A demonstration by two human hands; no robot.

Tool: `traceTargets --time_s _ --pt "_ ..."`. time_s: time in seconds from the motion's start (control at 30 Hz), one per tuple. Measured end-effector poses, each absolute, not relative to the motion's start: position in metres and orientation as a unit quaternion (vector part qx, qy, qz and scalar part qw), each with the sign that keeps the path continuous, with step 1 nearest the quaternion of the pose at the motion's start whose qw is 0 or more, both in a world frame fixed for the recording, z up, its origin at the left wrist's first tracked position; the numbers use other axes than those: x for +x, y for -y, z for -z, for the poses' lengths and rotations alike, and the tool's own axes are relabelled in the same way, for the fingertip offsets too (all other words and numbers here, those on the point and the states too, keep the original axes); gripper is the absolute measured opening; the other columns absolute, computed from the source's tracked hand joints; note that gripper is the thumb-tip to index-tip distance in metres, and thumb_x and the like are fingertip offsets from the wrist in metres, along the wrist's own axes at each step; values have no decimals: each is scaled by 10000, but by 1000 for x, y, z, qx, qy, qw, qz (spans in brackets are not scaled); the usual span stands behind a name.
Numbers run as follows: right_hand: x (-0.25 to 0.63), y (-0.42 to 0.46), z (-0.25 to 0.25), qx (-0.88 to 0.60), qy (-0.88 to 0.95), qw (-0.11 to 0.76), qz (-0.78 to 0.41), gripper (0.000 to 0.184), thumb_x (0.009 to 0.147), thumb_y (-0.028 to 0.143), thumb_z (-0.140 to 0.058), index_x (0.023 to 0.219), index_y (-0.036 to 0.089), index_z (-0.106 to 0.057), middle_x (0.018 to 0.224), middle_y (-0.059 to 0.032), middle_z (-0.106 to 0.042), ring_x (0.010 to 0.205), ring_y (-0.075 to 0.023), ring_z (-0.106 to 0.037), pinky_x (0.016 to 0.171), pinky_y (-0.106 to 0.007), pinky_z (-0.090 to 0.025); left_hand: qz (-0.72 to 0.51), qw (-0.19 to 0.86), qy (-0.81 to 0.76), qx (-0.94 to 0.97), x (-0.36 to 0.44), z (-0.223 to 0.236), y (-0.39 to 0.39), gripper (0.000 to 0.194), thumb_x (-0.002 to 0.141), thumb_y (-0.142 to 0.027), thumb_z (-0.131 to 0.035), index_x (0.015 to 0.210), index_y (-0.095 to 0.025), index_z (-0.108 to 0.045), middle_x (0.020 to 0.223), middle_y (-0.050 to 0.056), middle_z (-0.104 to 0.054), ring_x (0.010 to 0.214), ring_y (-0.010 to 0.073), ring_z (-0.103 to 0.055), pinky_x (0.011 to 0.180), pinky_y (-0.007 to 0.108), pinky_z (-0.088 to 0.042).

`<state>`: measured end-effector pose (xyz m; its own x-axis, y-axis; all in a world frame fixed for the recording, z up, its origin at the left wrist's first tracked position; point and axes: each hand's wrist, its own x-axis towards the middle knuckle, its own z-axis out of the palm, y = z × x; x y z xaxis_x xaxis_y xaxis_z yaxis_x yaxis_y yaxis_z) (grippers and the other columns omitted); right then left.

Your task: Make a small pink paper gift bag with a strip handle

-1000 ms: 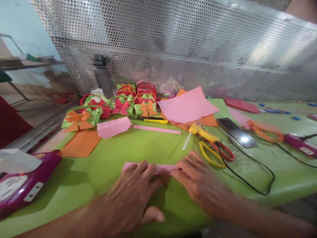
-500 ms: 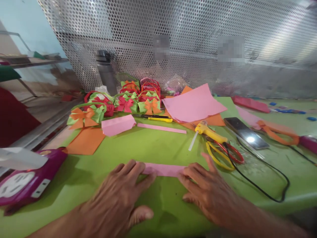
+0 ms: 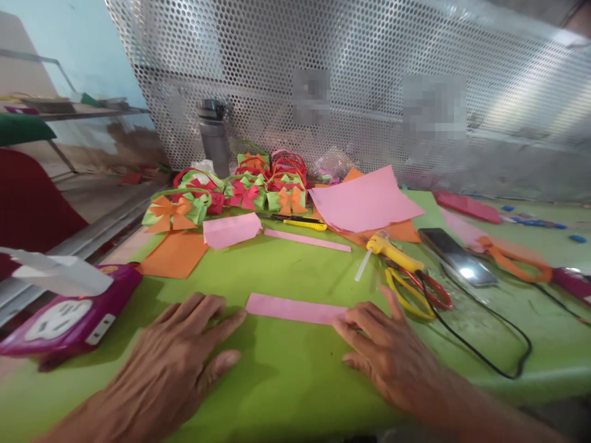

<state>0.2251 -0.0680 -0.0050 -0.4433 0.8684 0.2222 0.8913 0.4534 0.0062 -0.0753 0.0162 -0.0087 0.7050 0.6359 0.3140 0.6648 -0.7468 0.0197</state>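
A pink paper strip (image 3: 295, 309) lies flat on the green tabletop (image 3: 295, 381) in front of me. My right hand (image 3: 385, 344) has its curled fingers on the strip's right end, covering that end and holding it against the table. To the left, my left hand (image 3: 184, 351) rests with thumb and fingers apart and grips nothing. Its index fingertip reaches the strip's left end; whether it touches is unclear. Farther back lie a thinner pink strip (image 3: 307, 240) and a folded pink paper piece (image 3: 232, 231).
Small paper bags with bows (image 3: 244, 192) stand at the back beside a bottle (image 3: 215, 138). Pink sheets (image 3: 367, 200), a box cutter (image 3: 305, 225), a yellow glue gun (image 3: 394, 252), scissors (image 3: 409, 294) and a phone (image 3: 457, 257) lie around. A purple power strip (image 3: 96, 307) sits left.
My left hand has slid left off the strip and opened, uncovering its left end. My right hand stays on the right end. The view has shifted slightly.
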Motion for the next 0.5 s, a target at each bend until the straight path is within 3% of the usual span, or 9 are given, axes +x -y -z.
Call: traceTargets --time_s 0.17,0.3,0.5 --pt "221 69 3 -541 836 84 52 311 830 231 -564 1136 212 -513 991 -26 -607 924 -200 -550 1027 -603 -70 183 84 364 -909 -62 -9 -22 265 888 -390 -395 982 -240 -593 868 24 -598 795 218 -561 703 353 -415" --pt "218 69 0 -553 828 70 56 279 811 238 -593 1083 203 -542 964 -29 -609 905 -203 -561 1018 -607 -135 218 81 320 -918 -19 -40 -13 308 916 -356 -319 1011 -192 -561 864 52 -610 729 205 -585 614 334 -431" --pt "220 74 6 -536 831 138 62 264 806 131 -488 1043 208 -575 1001 -81 -606 941 -257 -555 969 -624 -253 150 38 230 -961 48 -64 19 221 845 -253 -493 1048 -173 -526 776 45 -594 686 206 -593 503 297 -445"
